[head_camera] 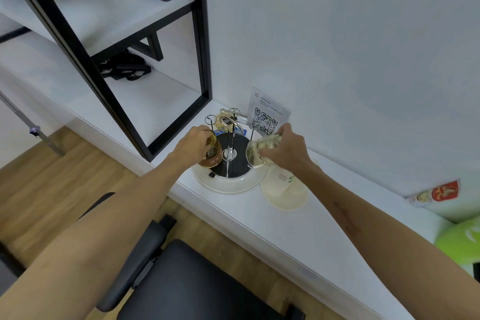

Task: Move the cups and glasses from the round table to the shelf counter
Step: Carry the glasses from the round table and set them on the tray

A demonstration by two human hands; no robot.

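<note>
Your left hand (193, 144) grips the amber glass (213, 154), your right hand (284, 147) the clear glass (262, 149) — both tilted over the rack (228, 156). Seat each on a peg — slowly.

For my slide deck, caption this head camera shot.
Left hand and right hand each lower a glass onto the cup rack.
</note>
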